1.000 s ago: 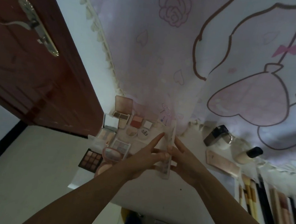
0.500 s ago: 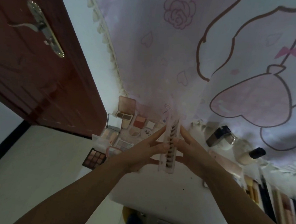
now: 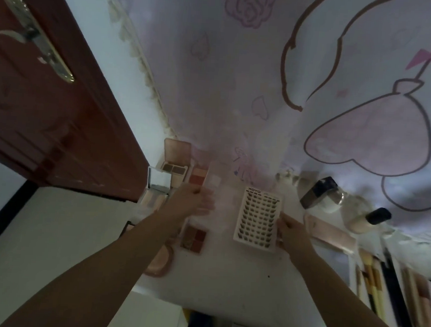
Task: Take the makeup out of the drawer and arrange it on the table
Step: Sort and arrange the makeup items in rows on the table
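A white false-lash tray (image 3: 258, 217) with rows of dark lashes lies opened flat over the white table (image 3: 226, 279). My right hand (image 3: 291, 232) grips its right edge. My left hand (image 3: 194, 202) holds the tray's clear cover (image 3: 215, 186), which is blurred, just left of the tray. Under and around my left hand lie several palettes: a red four-pan one (image 3: 194, 238), an open brown duo (image 3: 175, 160) and a round pink compact (image 3: 160, 261).
Foundation bottles (image 3: 322, 193) (image 3: 366, 220) stand at the back right, with a rose-gold case (image 3: 329, 234) in front. Brushes and pencils (image 3: 391, 290) line the right side. A brown door (image 3: 48, 100) is on the left. A cartoon-print cloth (image 3: 266, 77) hangs behind the table.
My hands have drawn apart. The lash case, held edge-on between both hands before, is now split: the tray in my right hand faces up, the clear cover moved left with my left hand.
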The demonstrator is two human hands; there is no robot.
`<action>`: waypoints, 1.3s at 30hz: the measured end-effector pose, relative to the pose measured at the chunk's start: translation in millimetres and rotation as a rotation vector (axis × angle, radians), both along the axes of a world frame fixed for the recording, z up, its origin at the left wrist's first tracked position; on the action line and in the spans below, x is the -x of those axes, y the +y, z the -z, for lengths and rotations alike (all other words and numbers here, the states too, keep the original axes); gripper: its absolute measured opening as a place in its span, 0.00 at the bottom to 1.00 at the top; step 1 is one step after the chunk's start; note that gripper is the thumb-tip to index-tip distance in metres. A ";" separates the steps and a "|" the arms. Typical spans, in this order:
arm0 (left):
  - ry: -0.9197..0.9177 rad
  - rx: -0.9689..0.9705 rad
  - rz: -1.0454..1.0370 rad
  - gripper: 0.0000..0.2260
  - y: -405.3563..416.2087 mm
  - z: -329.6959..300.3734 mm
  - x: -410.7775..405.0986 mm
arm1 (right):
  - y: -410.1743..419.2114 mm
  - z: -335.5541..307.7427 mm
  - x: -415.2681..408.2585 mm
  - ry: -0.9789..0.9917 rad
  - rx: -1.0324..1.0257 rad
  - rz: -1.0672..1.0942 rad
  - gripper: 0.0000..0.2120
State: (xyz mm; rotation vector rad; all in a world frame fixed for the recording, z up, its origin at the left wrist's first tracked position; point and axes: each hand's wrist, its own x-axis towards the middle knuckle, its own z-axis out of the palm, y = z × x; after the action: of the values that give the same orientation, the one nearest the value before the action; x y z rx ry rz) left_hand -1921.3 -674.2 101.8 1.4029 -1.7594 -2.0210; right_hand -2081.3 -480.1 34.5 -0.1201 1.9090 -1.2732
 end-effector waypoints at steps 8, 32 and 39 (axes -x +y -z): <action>-0.459 0.592 0.335 0.07 -29.8 39.6 32.3 | -31.7 7.5 25.6 0.331 -0.197 -0.109 0.16; -0.445 0.856 0.494 0.08 10.0 26.4 69.3 | 33.5 -28.1 50.5 0.573 -0.335 -0.300 0.11; -0.112 0.606 0.623 0.20 118.7 45.1 140.9 | 86.8 -54.3 84.0 0.758 -0.346 -0.119 0.12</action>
State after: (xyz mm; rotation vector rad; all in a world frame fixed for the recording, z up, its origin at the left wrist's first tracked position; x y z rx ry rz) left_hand -2062.2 -555.5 56.7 0.8507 -2.7937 -1.3771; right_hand -2165.3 -393.3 88.8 -0.5934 2.6829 -0.8495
